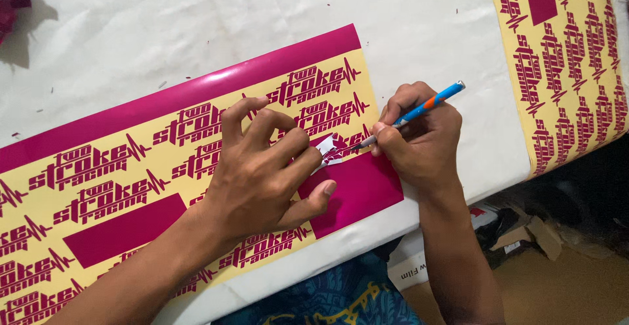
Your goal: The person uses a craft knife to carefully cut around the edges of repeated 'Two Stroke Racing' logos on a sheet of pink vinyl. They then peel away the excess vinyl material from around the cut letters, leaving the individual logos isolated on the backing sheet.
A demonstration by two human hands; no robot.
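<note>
Magenta vinyl on a pale yellow backing is what lies under both hands: a long sticker sheet [131, 187] is spread across the white table [196, 23], with rows of magenta lettering left on the yellow and a solid magenta patch just below the fingertips. The left hand [262, 168] is pressed down on the sheet, its fingers spread and bent, the thumb laid flat on the magenta patch. Nothing is seen to be clamped in it; a small white scrap of peeled film [327, 149] is found right at its fingertips, though whether it is pinched or only touched cannot be told. The right hand [419, 135] is closed around a blue craft knife with an orange band [419, 111], held like a pencil, and its tip is set against the sheet just beside the white scrap, between the two sets of fingers. Much of the lettering near the tip is hidden by the left hand. Well off to the right of the knife hand, a second sticker sheet [576, 69] is laid over the table's edge. Below the wrists, blue patterned cloth [341, 299] and cardboard scraps [524, 233] are seen.
</note>
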